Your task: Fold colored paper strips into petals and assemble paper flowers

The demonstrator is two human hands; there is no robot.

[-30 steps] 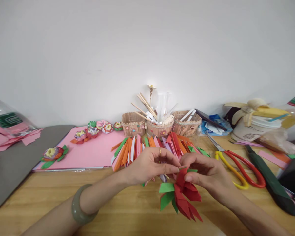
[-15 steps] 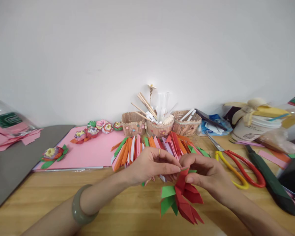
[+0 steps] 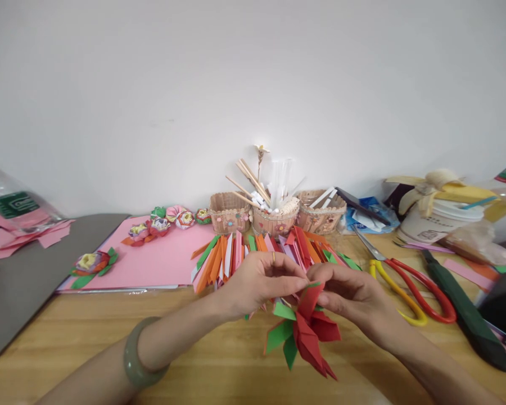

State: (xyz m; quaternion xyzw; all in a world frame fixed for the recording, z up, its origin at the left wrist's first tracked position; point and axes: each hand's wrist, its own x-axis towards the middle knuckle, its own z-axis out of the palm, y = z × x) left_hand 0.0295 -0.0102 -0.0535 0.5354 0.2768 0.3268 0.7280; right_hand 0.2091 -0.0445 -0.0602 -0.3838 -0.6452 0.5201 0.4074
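A red and green folded paper flower (image 3: 310, 340) hangs below my fingertips, above the wooden table. My left hand (image 3: 265, 281), with a ring on one finger, pinches the flower's upper edge between thumb and forefinger. On the other side my right hand (image 3: 348, 292) grips the same upper part, its thumb beside a red petal. The fingertips of both hands nearly meet and hide part of the top. Behind the hands lies a row of folded paper strips (image 3: 223, 256) in orange, green, red, pink and white.
Three small baskets (image 3: 230, 214) stand at the wall. Pink paper (image 3: 168, 259) with finished paper flowers (image 3: 93, 263) lies left. At the right are scissors (image 3: 417, 287), a dark green tool (image 3: 468, 315), a white cup (image 3: 436, 222) and a phone (image 3: 504, 304).
The paper flower has turned and shifted slightly left, showing more of its green leaves. Both hands stay close together, with small finger movements at its top.
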